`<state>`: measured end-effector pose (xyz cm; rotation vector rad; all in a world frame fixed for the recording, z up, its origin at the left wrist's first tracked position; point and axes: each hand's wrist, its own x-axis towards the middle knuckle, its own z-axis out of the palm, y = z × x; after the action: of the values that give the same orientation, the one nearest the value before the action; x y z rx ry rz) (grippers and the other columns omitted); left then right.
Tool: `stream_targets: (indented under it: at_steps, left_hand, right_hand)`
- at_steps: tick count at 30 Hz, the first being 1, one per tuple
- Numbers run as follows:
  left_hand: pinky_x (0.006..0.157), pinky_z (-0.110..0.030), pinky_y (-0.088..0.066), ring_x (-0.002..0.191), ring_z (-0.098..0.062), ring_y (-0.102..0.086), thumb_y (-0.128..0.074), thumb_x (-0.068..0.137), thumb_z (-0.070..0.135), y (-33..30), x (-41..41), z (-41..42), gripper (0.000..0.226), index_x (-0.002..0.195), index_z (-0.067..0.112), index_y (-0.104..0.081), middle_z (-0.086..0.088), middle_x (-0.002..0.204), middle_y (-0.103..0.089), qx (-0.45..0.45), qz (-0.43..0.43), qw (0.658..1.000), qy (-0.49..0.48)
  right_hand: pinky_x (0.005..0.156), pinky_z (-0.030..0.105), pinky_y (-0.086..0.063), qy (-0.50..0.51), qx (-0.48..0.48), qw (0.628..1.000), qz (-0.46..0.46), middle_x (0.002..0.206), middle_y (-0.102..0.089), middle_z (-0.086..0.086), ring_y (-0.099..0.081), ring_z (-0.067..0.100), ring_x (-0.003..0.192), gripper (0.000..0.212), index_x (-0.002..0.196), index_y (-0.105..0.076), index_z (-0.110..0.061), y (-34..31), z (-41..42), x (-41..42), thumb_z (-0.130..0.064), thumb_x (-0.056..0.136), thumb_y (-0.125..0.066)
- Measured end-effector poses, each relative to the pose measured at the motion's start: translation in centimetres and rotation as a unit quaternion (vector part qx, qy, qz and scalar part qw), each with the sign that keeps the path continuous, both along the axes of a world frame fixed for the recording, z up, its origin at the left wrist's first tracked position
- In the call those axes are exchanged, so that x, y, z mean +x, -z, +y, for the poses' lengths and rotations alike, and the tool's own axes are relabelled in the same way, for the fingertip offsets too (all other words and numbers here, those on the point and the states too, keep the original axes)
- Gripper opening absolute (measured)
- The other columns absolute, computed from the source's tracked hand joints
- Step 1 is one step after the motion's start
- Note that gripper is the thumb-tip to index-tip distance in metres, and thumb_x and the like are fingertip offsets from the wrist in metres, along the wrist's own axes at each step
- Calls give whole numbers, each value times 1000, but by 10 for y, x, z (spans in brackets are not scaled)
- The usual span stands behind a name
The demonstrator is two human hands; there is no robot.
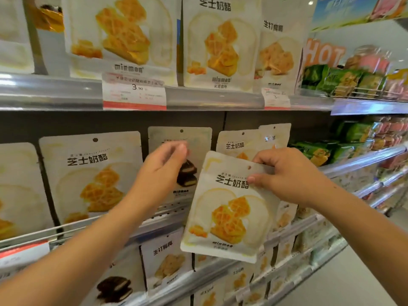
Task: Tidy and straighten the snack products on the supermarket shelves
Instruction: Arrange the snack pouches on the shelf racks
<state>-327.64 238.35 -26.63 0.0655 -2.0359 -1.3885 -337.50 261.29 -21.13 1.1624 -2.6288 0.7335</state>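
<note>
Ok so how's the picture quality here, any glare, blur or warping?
Head view: glare streaks the clear shelf rail; wide-angle bending curves the shelves at right; the price tag print is smeared; the held pouch and right hand are fairly sharp.

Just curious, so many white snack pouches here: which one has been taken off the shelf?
The cheese waffle pouch pinched at its top edge by the right hand. It hangs tilted in front of the shelf; the others stand in their rows.

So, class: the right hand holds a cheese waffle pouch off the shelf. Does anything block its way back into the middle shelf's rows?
The left hand reaches at the chocolate pouch there, and standing cheese pouches fill the row behind the held pouch, pinched by the right hand.
</note>
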Motion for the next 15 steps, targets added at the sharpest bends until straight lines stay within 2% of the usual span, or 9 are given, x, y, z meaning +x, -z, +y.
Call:
stream_targets:
  at_steps: [2,4,6,8,11,13,15]
  left_hand:
    - [77,-18,-50,93,3,-58,-53,96,43,-16,-20,-5,37,132,34,-50,25,111,-56,-174,-47,978,-110]
    - [79,-23,-49,97,-9,-59,-57,95,39,-28,-42,-12,54,145,33,-36,7,127,-52,-305,-113,927,-187]
    - [94,-37,-47,123,-22,-52,-59,93,37,-39,-65,-18,66,149,36,-24,-1,148,-41,-334,-176,893,-245]
    - [99,-44,-45,135,-26,-42,-61,92,38,-45,-80,-23,71,150,38,-20,2,155,-33,-324,-227,868,-300]
    - [88,-43,-49,122,-28,-53,-62,90,43,-43,-89,-26,61,143,35,-34,-2,140,-51,-325,-258,838,-355]
    - [70,-34,-47,97,-22,-59,-61,90,45,-41,-88,-24,48,133,33,-46,0,118,-60,-337,-266,823,-372]
    - [56,-26,-38,73,-11,-52,-58,92,47,-41,-86,-21,32,120,32,-55,8,88,-57,-350,-270,809,-388]
  right_hand:
    - [54,10,-38,-13,11,1000,-2,80,-63,-18,-58,-2,73,21,71,-58,-41,-1,2,-16,-34,82,-75]
    - [63,19,-44,-28,34,999,11,83,-62,-18,-57,1,80,19,75,-57,-41,-3,4,-33,-37,83,-73]
    - [71,26,-49,-44,44,998,16,86,-63,-17,-58,4,84,15,79,-59,-39,-4,6,-50,-38,84,-72]
    - [75,30,-52,-68,44,997,10,88,-66,-15,-59,6,86,12,80,-61,-37,-4,10,-67,-38,84,-72]
    - [73,29,-52,-105,45,993,10,83,-65,-16,-58,4,82,18,73,-57,-39,-1,14,-91,-38,82,-73]
    - [73,29,-52,-121,45,992,3,82,-65,-16,-58,1,80,20,71,-57,-39,2,17,-103,-37,82,-74]
    - [75,34,-54,-138,39,990,-17,82,-66,-13,-59,3,80,17,73,-60,-37,6,17,-111,-35,81,-75]
